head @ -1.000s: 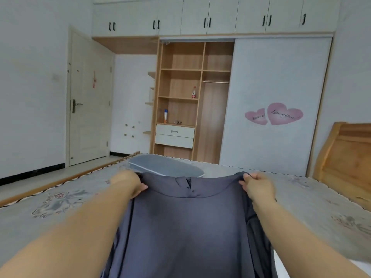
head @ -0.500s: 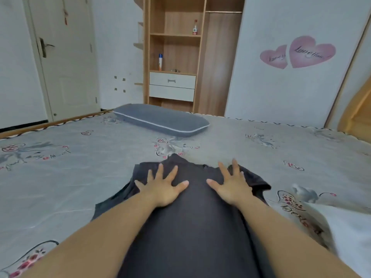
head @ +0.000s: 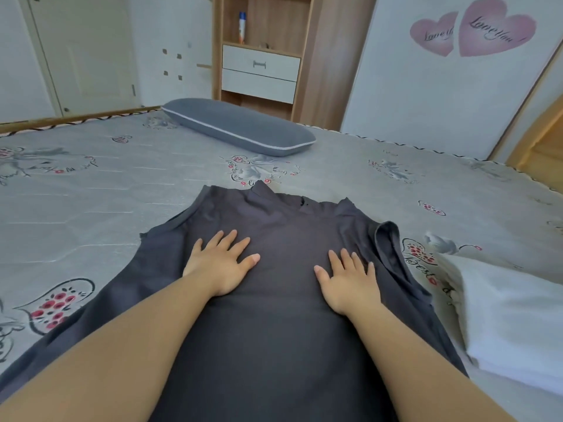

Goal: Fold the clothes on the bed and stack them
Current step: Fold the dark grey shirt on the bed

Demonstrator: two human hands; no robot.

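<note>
A dark grey sleeveless garment lies spread flat on the bed, its collar pointing away from me. My left hand presses flat on its chest area with fingers spread. My right hand lies flat beside it on the same cloth, fingers straight. The right armhole edge of the garment is rumpled and curled up. A folded white cloth lies on the bed to the right of the garment.
A long grey pillow lies across the far side of the bed. Beyond it stand a wooden wardrobe with white drawers and a white sliding door with pink hearts. A wooden headboard is at the right.
A second ago both hands held the garment up by its shoulders. They have laid it down and slid back toward me along the cloth, smoothing it flat; the collar now shows.
</note>
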